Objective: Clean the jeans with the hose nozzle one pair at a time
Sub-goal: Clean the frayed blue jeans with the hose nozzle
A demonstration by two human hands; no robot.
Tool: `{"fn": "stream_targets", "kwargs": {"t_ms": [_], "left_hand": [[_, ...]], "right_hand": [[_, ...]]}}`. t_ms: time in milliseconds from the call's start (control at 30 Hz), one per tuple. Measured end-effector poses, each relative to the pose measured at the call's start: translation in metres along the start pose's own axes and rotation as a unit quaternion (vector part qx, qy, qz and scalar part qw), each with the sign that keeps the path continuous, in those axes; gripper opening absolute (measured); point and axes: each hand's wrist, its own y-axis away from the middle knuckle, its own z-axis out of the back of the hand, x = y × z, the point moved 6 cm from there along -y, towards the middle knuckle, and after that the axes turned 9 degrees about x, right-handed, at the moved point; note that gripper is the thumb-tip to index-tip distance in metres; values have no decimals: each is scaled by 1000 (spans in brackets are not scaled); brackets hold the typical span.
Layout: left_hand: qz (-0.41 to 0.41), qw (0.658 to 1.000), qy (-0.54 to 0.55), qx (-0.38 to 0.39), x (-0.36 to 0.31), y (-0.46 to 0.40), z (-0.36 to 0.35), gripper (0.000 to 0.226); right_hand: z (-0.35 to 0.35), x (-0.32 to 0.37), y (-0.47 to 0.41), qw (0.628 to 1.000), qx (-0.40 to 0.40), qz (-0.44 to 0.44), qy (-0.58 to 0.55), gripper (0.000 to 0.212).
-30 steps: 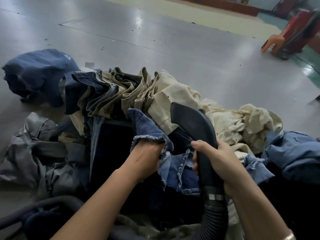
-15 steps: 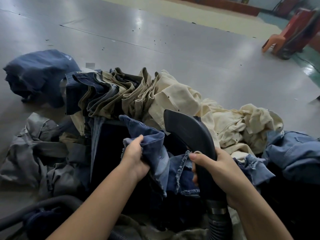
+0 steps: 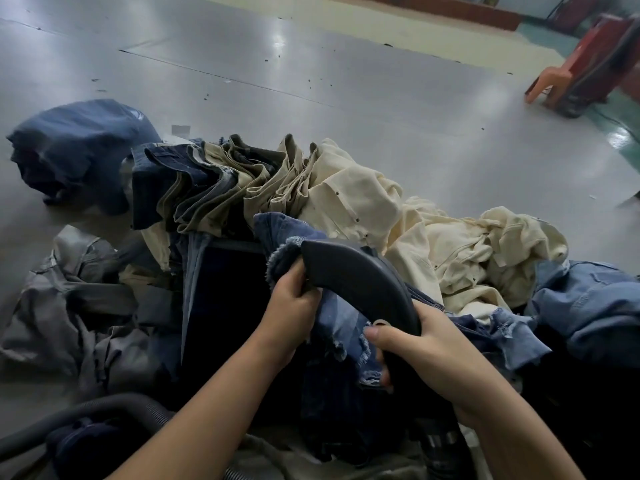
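Head view: one frayed blue jeans leg is gripped by the closed left hand; one black hose nozzle is clasped by the right hand.

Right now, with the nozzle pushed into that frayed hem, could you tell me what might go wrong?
1. The nozzle mouth sits against the frayed hem that the left hand bunches; loose threads could be drawn in or clog it.
2. Cream trousers lie right behind, so they might get caught too, breaking the one-pair rule.
3. The hose curves under the left arm and could snag.
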Motion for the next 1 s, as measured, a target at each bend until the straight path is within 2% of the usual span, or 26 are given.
{"fn": "stream_targets", "kwargs": {"t_ms": [133,333,433,533,667,900,1000], "left_hand": [[4,998,-34,51,2,-1,-7,58],[-3,987,-107,120,7,0,-17,59],[7,993,-62,100,10,-1,-14,60],[10,998,-7,58,7,-6,-3,64],[-10,999,12,42,1,-7,1,54],[30,995,14,97,7,-2,-13,64],[49,992,0,116,11,3,-15,60]], "right_hand": [[7,2,-3,999,-30,11,-24,15],[21,10,-9,993,-94,48,-52,19],[29,11,-6,992,-94,43,-66,17],[20,-1,0,997,-48,10,-58,14],[4,-11,1,1000,8,-12,-28,14],[14,0,-6,998,-47,17,-46,22],[25,5,-9,992,-101,45,-69,20]]}}
